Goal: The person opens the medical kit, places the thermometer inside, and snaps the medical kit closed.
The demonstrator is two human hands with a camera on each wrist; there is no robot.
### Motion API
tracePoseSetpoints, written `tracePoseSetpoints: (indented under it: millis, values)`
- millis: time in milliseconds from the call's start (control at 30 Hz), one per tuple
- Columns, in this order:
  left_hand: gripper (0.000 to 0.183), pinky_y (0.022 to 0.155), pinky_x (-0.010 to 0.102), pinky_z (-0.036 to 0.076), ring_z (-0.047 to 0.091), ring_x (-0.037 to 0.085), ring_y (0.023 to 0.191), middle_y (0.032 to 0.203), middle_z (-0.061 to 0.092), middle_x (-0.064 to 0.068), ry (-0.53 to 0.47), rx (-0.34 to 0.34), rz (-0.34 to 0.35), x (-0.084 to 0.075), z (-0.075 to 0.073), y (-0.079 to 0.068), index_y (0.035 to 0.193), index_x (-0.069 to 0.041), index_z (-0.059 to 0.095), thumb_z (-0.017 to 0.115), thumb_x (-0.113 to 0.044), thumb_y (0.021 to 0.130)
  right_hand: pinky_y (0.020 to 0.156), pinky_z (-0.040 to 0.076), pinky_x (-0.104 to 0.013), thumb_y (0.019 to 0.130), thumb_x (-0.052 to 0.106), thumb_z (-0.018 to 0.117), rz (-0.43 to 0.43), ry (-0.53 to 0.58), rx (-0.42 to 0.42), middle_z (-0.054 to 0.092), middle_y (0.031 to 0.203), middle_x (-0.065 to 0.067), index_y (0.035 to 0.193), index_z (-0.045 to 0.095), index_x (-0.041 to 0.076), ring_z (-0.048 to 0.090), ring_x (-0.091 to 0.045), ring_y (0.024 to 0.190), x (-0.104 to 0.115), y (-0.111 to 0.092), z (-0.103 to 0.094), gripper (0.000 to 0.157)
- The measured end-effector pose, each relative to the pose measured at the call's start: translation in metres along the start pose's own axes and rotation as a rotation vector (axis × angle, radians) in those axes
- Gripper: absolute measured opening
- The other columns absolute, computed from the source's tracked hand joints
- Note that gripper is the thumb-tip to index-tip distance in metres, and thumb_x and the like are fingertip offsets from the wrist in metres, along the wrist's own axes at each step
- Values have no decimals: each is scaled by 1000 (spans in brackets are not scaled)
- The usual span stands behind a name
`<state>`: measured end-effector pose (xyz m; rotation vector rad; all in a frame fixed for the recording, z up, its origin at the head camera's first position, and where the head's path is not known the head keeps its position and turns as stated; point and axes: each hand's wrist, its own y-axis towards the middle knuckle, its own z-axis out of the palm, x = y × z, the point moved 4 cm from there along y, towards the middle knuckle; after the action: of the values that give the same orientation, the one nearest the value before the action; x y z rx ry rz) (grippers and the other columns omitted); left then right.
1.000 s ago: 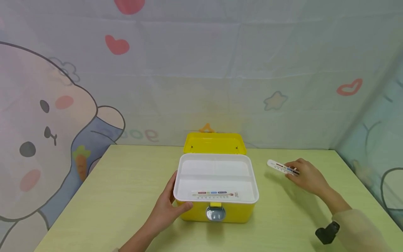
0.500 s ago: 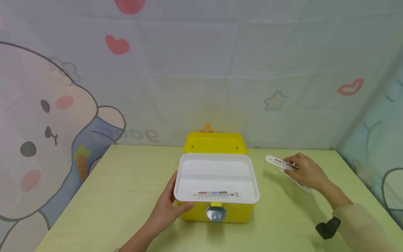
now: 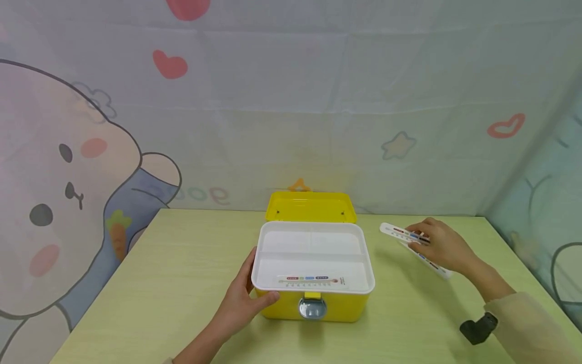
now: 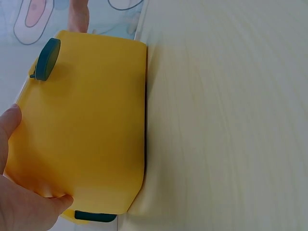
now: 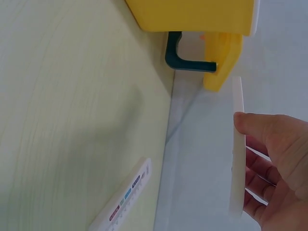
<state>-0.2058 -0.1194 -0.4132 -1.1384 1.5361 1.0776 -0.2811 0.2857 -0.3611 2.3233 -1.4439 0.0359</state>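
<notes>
A yellow storage box [image 3: 346, 307] stands on the table with its lid open and a white divided tray [image 3: 312, 240] on top. In the tray's front compartment lies a flat white thermometer [image 3: 311, 281]. My left hand [image 3: 238, 303] grips the box's left front corner, thumb on the front and fingers along the side. My right hand [image 3: 441, 246] pinches another white thermometer [image 3: 393, 230] between thumb and fingers, held above the table to the box's right; the right wrist view shows it edge-on. Beneath that hand, a further thermometer [image 5: 122, 195] lies on the table.
The yellow lid [image 3: 310, 207] tilts back near the printed backdrop [image 3: 282, 116]. A silver clasp [image 3: 311, 308] sits on the box's front. A dark handle [image 5: 192, 63] sticks out from the box. The pale wooden table [image 3: 186, 263] extends to both sides.
My right hand has lifted the thermometer slightly up and left, bringing the thermometer on the table beneath into view. My left hand and the box stay in place.
</notes>
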Motion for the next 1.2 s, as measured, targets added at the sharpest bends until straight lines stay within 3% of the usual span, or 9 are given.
tracePoseSetpoints:
  millis: [900,1200]
  values:
    - [99,107,48,29,42,21,127,147,31,-2,6,-1,-3,2,0,1,148,-27,13,77,-14,74,61,44,-28,77,15,74,-135,3,-66,57,93,-3,108,66,7,50,-11,75,47,7,-30,32]
    - [98,106,50,29,43,22,126,146,33,-1,7,-7,-11,3,0,1,148,-28,13,77,-15,74,60,43,-25,75,13,75,-159,4,-75,57,93,-2,106,67,9,47,-11,75,61,8,-31,33]
